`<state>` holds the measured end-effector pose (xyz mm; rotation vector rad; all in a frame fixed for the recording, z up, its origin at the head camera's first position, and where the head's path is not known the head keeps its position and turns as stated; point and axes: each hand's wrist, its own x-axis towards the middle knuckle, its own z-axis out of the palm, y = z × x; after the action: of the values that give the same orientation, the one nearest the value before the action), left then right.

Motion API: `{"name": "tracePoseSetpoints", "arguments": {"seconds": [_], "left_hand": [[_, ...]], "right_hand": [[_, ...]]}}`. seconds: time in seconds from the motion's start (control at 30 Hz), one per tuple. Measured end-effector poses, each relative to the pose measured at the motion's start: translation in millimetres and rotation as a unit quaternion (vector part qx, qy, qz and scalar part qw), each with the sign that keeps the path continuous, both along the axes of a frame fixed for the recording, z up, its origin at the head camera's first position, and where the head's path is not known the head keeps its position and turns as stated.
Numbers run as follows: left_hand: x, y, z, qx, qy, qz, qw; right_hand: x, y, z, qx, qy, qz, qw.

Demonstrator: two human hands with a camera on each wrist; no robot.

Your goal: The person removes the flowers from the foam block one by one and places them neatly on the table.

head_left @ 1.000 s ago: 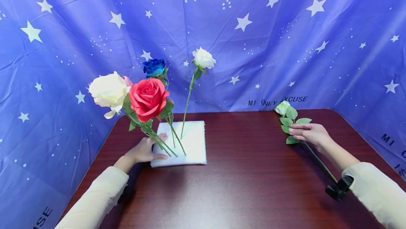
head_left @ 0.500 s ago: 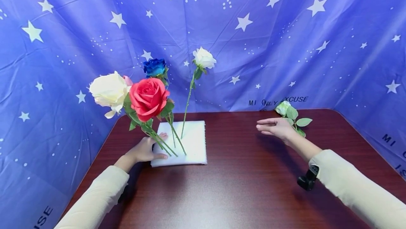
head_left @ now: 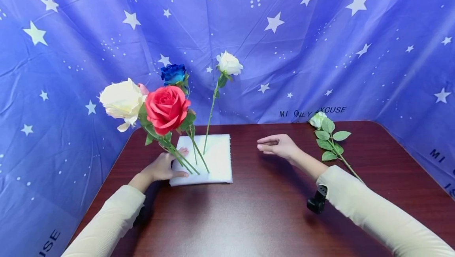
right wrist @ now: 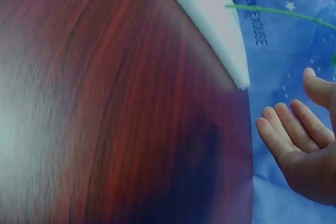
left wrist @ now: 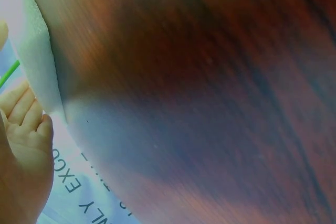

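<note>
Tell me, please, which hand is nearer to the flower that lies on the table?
The right hand. It is to the left of the lying flower, apart from it. The left hand is much farther left, at the left edge of the white foam block.

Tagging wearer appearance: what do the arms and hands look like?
Left hand and right hand bare, no gloves. Long cream sleeves stop short of both wrists. A boxy black device sits at the right cuff; a dark shape under the left cuff is unclear.
</note>
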<state>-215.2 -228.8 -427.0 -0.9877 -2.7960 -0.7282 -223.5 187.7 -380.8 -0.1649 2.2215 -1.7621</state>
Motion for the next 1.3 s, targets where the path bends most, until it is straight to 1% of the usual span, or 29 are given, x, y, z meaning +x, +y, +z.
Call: {"name": "tracePoseSetpoints", "arguments": {"seconds": [0.1,0.23,0.33,0.5,0.63,0.73,0.87,0.97,1.13,1.2,1.3], "left_hand": [[0.1,0.0,-1.4,-0.001,-0.004,0.001,1.0],[0.5,0.2,-1.6,-0.001,-0.003,0.001,1.0],[0.2,0.0,-1.1,-0.001,0.0,0.001,1.0],[-0.6,-0.4,-1.4,0.003,0.002,0.005,1.0],[-0.4,-1.1,-1.7,0.004,0.0,0.005,1.0],[0.0,-1.4,-1.3,0.007,-0.007,0.006,0.9999],[0.3,-1.8,-0.5,0.009,-0.007,0.006,0.9999],[0.0,-2.1,-0.2,0.009,-0.007,0.004,0.9999],[-0.3,-1.4,0.2,0.004,-0.015,0.009,0.9998],[-0.3,-1.1,0.0,0.004,-0.017,0.011,0.9998],[-0.6,-1.0,-1.5,0.004,-0.01,0.008,0.9999]], "right_hand": [[0.1,-12,-1.4,-0.011,-0.002,0.004,0.9999],[-1.4,-27,1.9,-0.029,0.001,0.01,0.9995],[-3.0,-40,5.1,-0.037,0.007,0.014,0.9992],[-2.9,-61,4.6,-0.048,0.021,0.023,0.9984],[0.0,-77,2.1,-0.052,0.027,0.029,0.9979],[2.9,-88,0.8,-0.045,0.032,0.03,0.9981],[6.4,-103,-0.2,-0.025,0.05,0.034,0.9979],[8.8,-112,-0.7,-0.02,0.065,0.042,0.9968],[13.3,-125,-0.9,-0.032,0.079,0.061,0.9945],[15.7,-129,-0.8,-0.042,0.078,0.071,0.9935],[19.3,-135,-1.2,-0.06,0.077,0.089,0.9912]]}}
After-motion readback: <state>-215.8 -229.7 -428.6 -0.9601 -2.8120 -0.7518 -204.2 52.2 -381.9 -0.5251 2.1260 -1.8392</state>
